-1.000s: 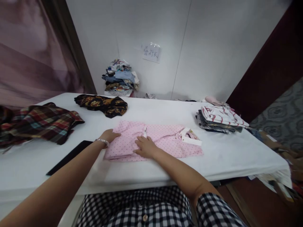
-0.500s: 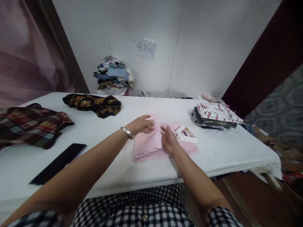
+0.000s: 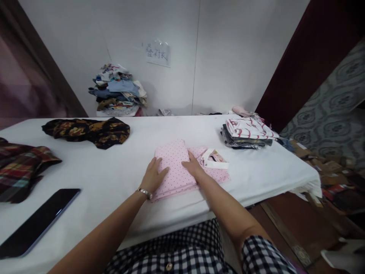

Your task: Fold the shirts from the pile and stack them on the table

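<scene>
A pink dotted shirt (image 3: 175, 167) lies partly folded on the white-covered table, its white collar (image 3: 215, 163) toward the right. Over the left edge of the folded part rests my left hand (image 3: 154, 176), fingers spread, a silver bracelet at the wrist. My right hand (image 3: 193, 165) lies on the fold's right edge beside the collar, thumb apart from the fingers; some of its fingertips are hard to see. Both hands press on the cloth without gripping it.
A folded stack of clothes (image 3: 248, 133) sits at the table's right. On the left are a dark floral garment (image 3: 88, 130), a plaid garment (image 3: 25, 167) and a black phone-like slab (image 3: 40, 220). Behind stands a clothes pile (image 3: 119, 91) near a wall sign (image 3: 158, 53).
The shirt's raised layer now lies flat. My left hand has come down from above it to its left edge, and my right hand now rests on it. The view has shifted right.
</scene>
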Tool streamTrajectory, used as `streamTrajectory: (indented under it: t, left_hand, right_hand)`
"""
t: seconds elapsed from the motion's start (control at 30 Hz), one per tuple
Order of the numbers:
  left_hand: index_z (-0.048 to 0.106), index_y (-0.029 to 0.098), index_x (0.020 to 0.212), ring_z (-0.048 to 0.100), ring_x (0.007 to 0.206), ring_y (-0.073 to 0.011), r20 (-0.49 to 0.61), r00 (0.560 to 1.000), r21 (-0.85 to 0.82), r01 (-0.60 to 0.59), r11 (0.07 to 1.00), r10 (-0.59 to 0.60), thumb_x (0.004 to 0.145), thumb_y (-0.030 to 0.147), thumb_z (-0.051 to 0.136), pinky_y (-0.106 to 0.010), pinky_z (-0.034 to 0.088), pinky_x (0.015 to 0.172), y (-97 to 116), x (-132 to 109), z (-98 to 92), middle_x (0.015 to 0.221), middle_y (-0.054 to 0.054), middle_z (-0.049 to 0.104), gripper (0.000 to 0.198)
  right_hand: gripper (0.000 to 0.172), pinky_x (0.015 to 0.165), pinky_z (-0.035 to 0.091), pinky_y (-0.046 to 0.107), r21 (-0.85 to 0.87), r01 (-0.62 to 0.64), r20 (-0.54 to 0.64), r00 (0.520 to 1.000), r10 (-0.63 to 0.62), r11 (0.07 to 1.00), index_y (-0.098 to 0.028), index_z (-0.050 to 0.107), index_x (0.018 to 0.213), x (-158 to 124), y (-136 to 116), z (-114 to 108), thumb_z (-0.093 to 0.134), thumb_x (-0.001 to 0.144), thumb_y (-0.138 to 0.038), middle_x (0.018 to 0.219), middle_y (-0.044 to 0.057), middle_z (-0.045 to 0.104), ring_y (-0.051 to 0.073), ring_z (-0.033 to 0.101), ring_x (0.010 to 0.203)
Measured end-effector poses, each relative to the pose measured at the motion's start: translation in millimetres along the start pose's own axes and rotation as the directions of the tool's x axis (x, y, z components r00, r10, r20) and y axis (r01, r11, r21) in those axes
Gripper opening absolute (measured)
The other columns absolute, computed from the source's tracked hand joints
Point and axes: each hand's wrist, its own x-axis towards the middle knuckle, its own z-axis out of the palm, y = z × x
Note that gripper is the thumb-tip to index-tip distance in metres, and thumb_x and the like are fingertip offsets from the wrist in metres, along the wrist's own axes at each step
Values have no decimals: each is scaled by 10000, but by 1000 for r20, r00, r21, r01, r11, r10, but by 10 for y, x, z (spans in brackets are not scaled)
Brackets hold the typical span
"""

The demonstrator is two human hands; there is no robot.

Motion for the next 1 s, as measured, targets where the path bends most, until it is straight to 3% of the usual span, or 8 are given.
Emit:
streamTrajectory:
  t: [0.17, 0.33, 0.43, 0.57, 0.63, 0.7, 0.87, 1.0]
  left_hand:
    - [409, 95, 1405, 172, 1443, -314, -56, 983, 252, -157, 955, 176, 887, 486, 422, -482, 235, 1159, 84, 6, -61, 1563, -170, 197, 649]
    - [406, 182, 1419, 231, 1428, -296, 173, 940, 391, -340, 855, 294, 908, 506, 359, -541, 219, 1140, 100, -15, 52, 1537, -94, 301, 607]
    - [408, 179, 1421, 232, 1428, -292, 181, 943, 422, -331, 844, 280, 909, 507, 334, -541, 196, 1143, 92, -27, 112, 1532, -90, 311, 612]
    - [481, 206, 1369, 294, 1403, -282, 233, 949, 357, -285, 890, 210, 900, 537, 317, -543, 205, 1138, 150, 111, -25, 1494, -79, 389, 597]
    - [509, 211, 1342, 317, 1392, -271, 229, 947, 316, -292, 903, 226, 904, 558, 275, -537, 190, 1145, 214, 281, -141, 1479, -76, 416, 605]
    - [480, 198, 1365, 291, 1405, -265, 211, 939, 296, -328, 897, 273, 904, 566, 251, -524, 164, 1157, 298, 507, -218, 1499, -82, 385, 633]
    - [289, 193, 1475, 148, 1454, -247, 398, 848, 248, -467, 849, 350, 857, 585, 358, -481, 79, 1181, 553, 1147, -65, 1574, -64, 215, 735]
    - [271, 182, 1481, 364, 1365, -279, 546, 788, 213, -458, 863, 284, 746, 581, 535, -413, 310, 1109, 736, 1510, 230, 1522, -111, 335, 876]
  right_hand:
    - [741, 1122, 290, 409, -349, 45, -28, 998, -58, 936, -167, 353, 1449, -21, -1, 32, 560, 739, -216, 1450, 104, 440, 255, 405, 1328]
    - [629, 1112, 294, 422, -558, 197, 25, 975, -221, 806, -145, 420, 1397, -133, 28, -6, 517, 778, -197, 1443, 138, 418, 252, 379, 1335]
    - [564, 1113, 292, 428, -557, 231, -12, 958, -286, 798, -162, 483, 1345, -234, 60, -98, 540, 788, -227, 1460, 135, 393, 259, 353, 1353]
    - [302, 893, 491, 393, -312, 255, -154, 937, -314, 915, -186, 640, 1074, -595, 117, -252, 574, 807, -310, 1156, 107, 622, 233, 607, 1027]
    - [294, 655, 538, 344, -44, 91, -187, 978, -97, 995, -174, 635, 996, -886, 149, -312, 606, 805, -394, 947, 84, 668, 192, 648, 746]
    - [362, 534, 520, 300, 240, -141, -122, 977, 175, 960, -165, 606, 1014, -1190, 164, -344, 660, 778, -433, 908, 80, 680, 182, 653, 670]
    - [501, 729, 573, 337, 621, -333, -5, 904, 428, 709, -150, 554, 1116, -1612, 77, -286, 773, 717, -359, 1211, 143, 629, 244, 657, 1013]
    - [402, 855, 547, 339, 726, -293, 16, 911, 411, 622, -136, 592, 1034, -1512, 7, -145, 780, 724, -309, 1163, 122, 649, 228, 634, 1060]
